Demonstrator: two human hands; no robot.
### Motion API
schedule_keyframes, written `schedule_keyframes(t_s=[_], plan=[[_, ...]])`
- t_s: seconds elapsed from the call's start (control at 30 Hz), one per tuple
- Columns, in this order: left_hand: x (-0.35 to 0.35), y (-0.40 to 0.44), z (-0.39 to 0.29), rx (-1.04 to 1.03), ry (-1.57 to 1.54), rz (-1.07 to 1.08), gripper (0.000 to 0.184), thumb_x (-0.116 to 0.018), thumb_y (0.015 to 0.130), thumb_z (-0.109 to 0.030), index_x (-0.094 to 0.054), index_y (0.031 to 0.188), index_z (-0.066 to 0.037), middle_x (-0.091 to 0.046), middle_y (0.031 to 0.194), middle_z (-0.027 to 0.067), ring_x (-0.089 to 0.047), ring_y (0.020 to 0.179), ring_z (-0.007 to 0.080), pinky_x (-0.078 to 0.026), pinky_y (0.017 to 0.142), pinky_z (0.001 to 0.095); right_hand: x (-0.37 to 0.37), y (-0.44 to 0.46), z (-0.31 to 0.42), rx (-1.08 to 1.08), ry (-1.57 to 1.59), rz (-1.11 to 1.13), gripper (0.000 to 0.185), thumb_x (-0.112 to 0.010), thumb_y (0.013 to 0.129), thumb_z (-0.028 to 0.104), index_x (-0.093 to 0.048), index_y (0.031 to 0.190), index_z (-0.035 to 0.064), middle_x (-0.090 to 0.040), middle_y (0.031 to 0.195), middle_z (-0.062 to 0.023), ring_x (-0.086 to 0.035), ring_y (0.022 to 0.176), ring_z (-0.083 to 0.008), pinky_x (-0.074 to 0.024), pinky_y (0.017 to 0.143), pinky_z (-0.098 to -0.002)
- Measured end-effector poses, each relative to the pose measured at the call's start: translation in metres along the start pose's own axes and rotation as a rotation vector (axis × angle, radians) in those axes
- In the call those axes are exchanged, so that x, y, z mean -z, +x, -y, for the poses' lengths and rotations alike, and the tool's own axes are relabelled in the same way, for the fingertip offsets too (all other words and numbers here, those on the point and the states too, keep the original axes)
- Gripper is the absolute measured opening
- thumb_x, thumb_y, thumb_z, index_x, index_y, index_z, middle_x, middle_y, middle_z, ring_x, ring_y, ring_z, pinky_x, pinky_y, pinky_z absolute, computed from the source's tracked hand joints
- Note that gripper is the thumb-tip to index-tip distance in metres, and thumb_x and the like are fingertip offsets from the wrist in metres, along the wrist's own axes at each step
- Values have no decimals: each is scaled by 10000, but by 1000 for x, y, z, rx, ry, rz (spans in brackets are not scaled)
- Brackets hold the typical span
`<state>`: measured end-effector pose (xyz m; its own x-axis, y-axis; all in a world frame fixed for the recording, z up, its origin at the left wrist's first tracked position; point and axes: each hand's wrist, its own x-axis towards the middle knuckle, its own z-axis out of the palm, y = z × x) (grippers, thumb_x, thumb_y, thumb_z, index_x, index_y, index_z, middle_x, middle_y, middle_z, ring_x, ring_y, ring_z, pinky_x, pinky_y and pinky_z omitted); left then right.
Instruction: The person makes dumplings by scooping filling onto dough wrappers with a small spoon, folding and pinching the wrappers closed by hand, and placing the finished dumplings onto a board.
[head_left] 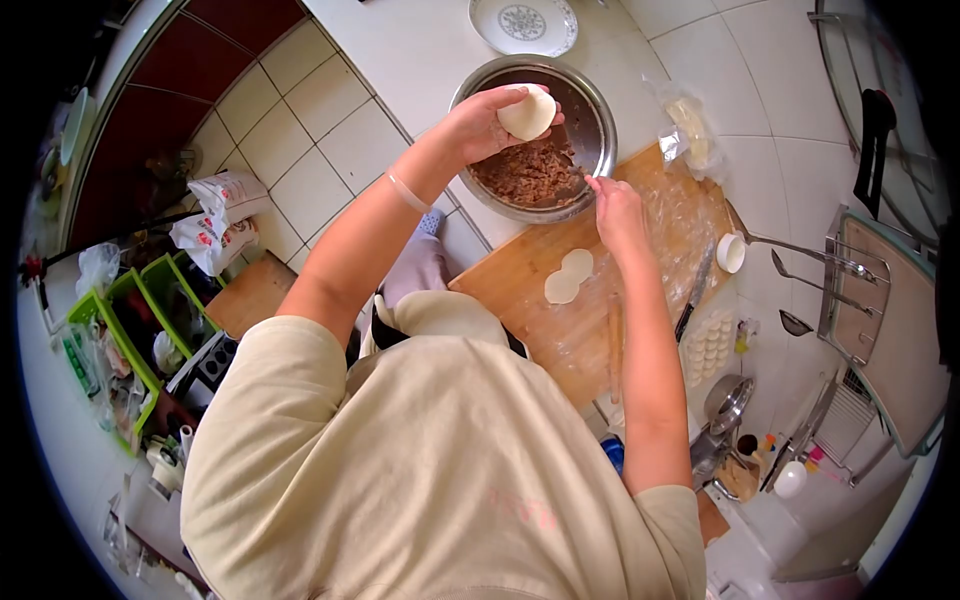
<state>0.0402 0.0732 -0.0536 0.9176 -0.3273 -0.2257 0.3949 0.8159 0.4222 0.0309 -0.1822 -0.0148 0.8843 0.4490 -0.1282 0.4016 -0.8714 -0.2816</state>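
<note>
A round, pale dough wrapper rests on my left hand, which is above the left side of a steel bowl. Brown minced filling lies in the bowl. At the bowl's lower right rim, the fingers of my right hand are pinched round a thin utensil, whose far end reaches the filling. Two more wrappers lie overlapping on the wooden board. A rolling pin is on the board beside my right forearm.
A patterned plate stands beyond the bowl. A plastic bag touches the board's far corner. On the right are a knife, a small white cup and a tray of dumplings. Green bins stand at the left.
</note>
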Motion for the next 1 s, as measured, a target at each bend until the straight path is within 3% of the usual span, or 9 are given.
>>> schedule_keyframes(t_s=[0.33, 0.43, 0.57, 1.0], plan=[[13, -4, 5, 50, -89, -73, 380, -498, 952, -234, -473, 1246, 5, -555, 1220, 182, -536, 1173, 314, -473, 980, 420, 1, -12, -9, 45, 190, 166, 249, -489, 955, 216, -677, 1017, 65, -624, 881, -229, -598, 818, -407, -477, 710, -473], [16, -4, 5, 48, -91, -51, 391, -502, 950, -236, -467, 1255, 6, -554, 1222, 179, -536, 1174, 310, -472, 980, 421, 1, -13, -9, 62, 201, 74, 239, -497, 949, 200, -681, 1024, 68, -624, 885, -234, -600, 826, -404, -480, 717, -468], [15, -6, 4, 48, -92, -59, 403, -507, 948, -239, -460, 1265, 6, -555, 1221, 180, -534, 1174, 308, -472, 980, 419, 5, -12, -5, 10, 164, 123, 230, -504, 944, 180, -682, 1031, 64, -622, 907, -241, -601, 840, -405, -480, 729, -460], [19, -15, 2, 14, -102, -75, 405, -509, 947, -238, -459, 1257, 16, -565, 1199, 184, -550, 1152, 306, -482, 966, 411, 12, -13, 18, -9, 456, 294, 223, -504, 919, 95, -642, 1039, -32, -661, 1006, -202, -639, 921, -334, -498, 799, -366]])
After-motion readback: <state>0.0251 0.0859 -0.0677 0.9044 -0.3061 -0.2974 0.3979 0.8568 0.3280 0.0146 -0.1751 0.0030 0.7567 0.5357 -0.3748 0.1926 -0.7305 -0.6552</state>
